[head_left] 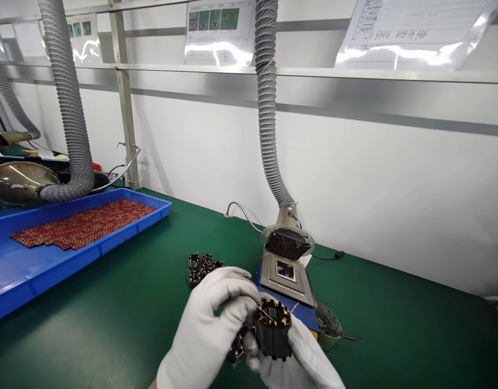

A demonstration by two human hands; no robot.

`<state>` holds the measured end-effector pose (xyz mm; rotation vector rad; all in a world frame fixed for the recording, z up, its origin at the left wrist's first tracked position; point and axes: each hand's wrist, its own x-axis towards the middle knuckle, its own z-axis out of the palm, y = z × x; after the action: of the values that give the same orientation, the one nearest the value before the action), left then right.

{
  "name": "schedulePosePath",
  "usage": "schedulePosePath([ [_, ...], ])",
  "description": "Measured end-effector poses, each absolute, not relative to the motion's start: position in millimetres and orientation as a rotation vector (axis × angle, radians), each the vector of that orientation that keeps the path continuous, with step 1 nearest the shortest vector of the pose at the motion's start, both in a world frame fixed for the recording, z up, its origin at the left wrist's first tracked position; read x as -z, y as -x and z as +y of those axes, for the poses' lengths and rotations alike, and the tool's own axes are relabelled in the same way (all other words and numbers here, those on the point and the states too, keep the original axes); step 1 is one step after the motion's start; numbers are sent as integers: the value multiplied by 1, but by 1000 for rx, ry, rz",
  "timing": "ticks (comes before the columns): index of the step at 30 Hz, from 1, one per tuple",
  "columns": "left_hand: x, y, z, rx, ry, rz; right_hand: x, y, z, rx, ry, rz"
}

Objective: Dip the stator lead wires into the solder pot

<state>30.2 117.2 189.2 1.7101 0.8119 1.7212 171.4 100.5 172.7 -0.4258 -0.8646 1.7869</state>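
Wound stator (273, 332), lower centre of frame: your right hand (307, 359) grips it from below and your left hand (210, 324) pinches its rim (both gloved). Loose stators (202, 266) stand on the bench (131, 302) just above.

A blue tray (13, 270) on the green table (131, 313) holds a sheet of red-and-gold parts (82, 224). A grey ribbed hose (267, 108) ends at a round fan grille (288, 241) above a metal plate (285, 275). Small wound coils (202, 265) cluster left of the plate, and a small cup (327, 324) stands just right of it
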Motion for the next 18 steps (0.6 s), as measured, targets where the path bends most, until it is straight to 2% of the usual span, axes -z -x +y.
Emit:
schedulePosePath([
  [3,-186,-24,117,-1611,-1605,949,-176,-175,96,-1876,364,-800],
  [6,-188,-24,114,-1289,-1812,973,-174,-176,95,-1865,416,-747],
  [8,-191,-28,113,-1238,-1947,896,-171,-175,95,-1830,453,-743],
  [13,-193,-35,117,-1624,-2051,628,-170,-168,99,-1789,418,-811],
  [18,-186,-27,121,-1833,-1659,790,-176,-167,97,-1887,394,-809],
])
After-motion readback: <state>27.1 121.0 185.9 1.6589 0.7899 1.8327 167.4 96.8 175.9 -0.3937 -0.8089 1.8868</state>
